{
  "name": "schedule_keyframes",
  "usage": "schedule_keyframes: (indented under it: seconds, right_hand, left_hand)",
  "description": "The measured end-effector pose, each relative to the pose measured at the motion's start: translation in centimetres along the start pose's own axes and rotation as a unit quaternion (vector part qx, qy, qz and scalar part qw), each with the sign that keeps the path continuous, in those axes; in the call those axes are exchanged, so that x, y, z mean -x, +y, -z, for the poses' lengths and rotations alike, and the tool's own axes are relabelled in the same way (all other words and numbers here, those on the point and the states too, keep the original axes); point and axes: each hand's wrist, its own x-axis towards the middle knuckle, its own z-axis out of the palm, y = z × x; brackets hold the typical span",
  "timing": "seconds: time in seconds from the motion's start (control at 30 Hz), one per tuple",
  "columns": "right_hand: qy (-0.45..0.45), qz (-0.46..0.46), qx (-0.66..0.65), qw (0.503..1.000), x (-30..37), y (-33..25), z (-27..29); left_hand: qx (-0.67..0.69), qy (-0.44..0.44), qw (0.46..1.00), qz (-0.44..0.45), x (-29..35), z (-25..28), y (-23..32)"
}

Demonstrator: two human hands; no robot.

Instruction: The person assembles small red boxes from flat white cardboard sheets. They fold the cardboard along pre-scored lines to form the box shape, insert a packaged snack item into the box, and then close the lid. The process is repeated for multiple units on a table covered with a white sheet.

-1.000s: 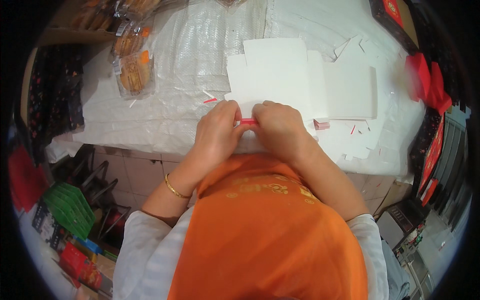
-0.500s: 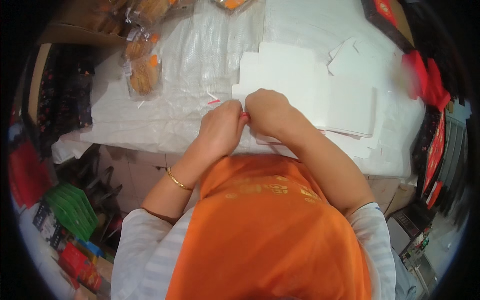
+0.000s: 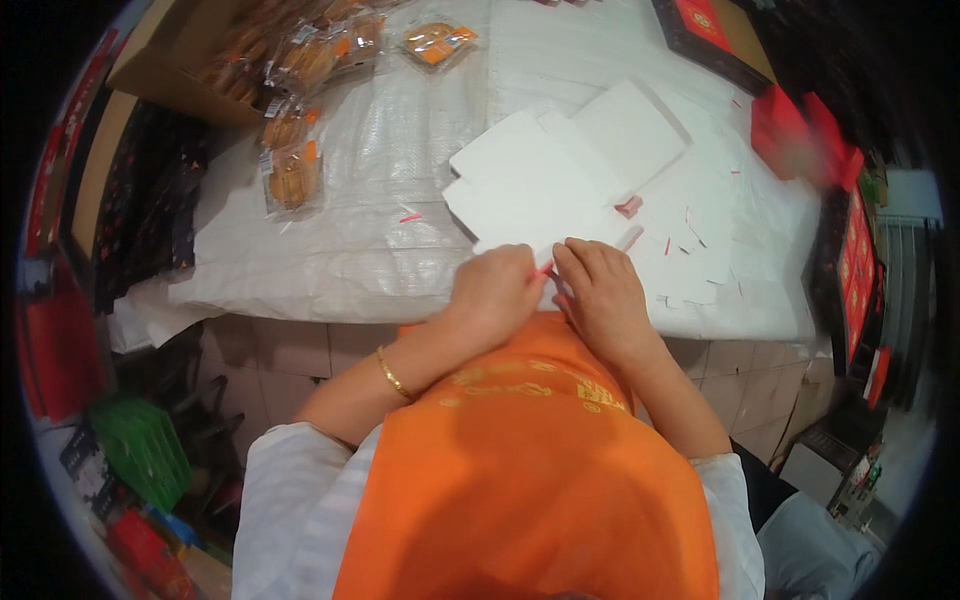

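A white folded-card box blank lies flat and turned at an angle, with tabs and slots along its outline. At its near edge, by the table's front, my left hand is closed on the card, and a small red bit shows at its fingertips. Close beside it, my right hand has its fingers bent over the same edge, thumb underneath. The two hands are almost touching. Part of the near edge is hidden beneath my fingers. A pinkish-red flap shows on the blank's right side.
Clear packs of baked goods stand at the left, near a cardboard box. Another pack lies farther back. Red and white paper scraps dot the white sheet. Red folded card and a red-and-black box sit at the right.
The white blank has turned to a slant. Both hands have come nearer to the table's front edge, and my right hand has shifted right, its fingers less clenched. The view has shifted too.
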Motion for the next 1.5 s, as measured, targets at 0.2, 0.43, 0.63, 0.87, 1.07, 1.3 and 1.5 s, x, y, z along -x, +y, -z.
schedule_keyframes:
  seconds: [0.2,0.43,0.63,0.87,1.07,1.3,1.5]
  right_hand:
    - [0.059,0.044,-0.027,0.997,2.0,5.6,-1.0]
    - [0.072,0.036,-0.091,0.993,1.7,7.1,-0.1]
    - [0.023,0.031,-0.087,0.995,1.9,8.1,0.2]
    - [0.002,-0.037,-0.021,0.999,1.4,4.2,0.6]
    - [0.05,-0.022,-0.035,0.998,0.9,5.6,-2.1]
    - [0.039,-0.029,-0.027,0.998,-1.4,6.6,-1.8]
    - [-0.044,-0.088,-0.075,0.992,-3.4,7.5,-0.9]
  left_hand:
    - [-0.078,-0.018,0.96,-0.267,-0.2,1.7,-1.2]
    - [-0.193,0.084,0.905,-0.37,-2.8,3.0,-3.8]
    - [-0.193,0.068,0.877,-0.434,-4.7,0.9,-4.3]
    - [-0.214,0.046,0.873,-0.436,-5.5,-0.1,-3.3]
    - [-0.187,0.015,0.893,-0.41,-6.8,0.0,-2.7]
    - [-0.133,0.032,0.922,-0.363,-9.6,-0.2,-2.2]
    - [-0.116,-0.049,0.95,-0.286,-11.1,0.4,-1.5]
